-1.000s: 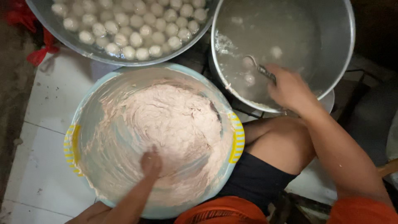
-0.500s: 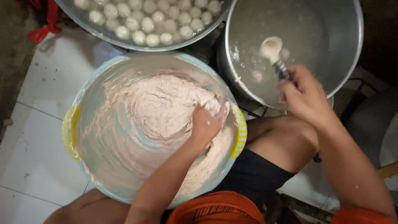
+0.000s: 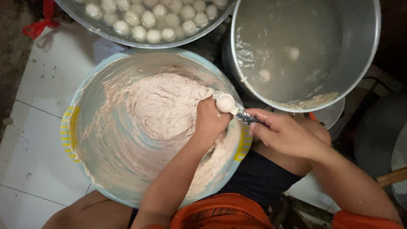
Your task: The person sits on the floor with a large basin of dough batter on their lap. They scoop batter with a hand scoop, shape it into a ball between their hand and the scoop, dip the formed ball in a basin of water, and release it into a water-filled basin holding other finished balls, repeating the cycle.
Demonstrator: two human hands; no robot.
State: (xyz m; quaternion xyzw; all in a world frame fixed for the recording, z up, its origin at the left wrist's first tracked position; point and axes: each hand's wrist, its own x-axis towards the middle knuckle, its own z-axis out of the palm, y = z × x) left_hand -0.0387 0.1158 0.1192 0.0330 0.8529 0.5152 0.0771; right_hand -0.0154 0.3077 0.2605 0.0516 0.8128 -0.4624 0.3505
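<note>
A wide light-blue basin (image 3: 80,127) with yellow handles holds pinkish-white paste (image 3: 161,106). My left hand (image 3: 210,121) is closed as a fist over the paste at the basin's right side, with paste squeezed up at its top. My right hand (image 3: 284,133) grips a dark-handled spoon (image 3: 231,106) whose bowl carries a ball of paste and touches the top of my left fist. Just right of the basin stands a large metal pot (image 3: 360,63) of cloudy water with a few pale balls floating in it.
A metal bowl (image 3: 127,40) at the top holds several pale balls in water. White floor tiles (image 3: 34,140) lie to the left, with a red scrap (image 3: 38,25) at top left. My knees and dark shorts (image 3: 254,182) are below the basin.
My left hand moved from the basin's lower middle up to its right side and closed on paste. My right hand brought the spoon out of the pot to the left fist.
</note>
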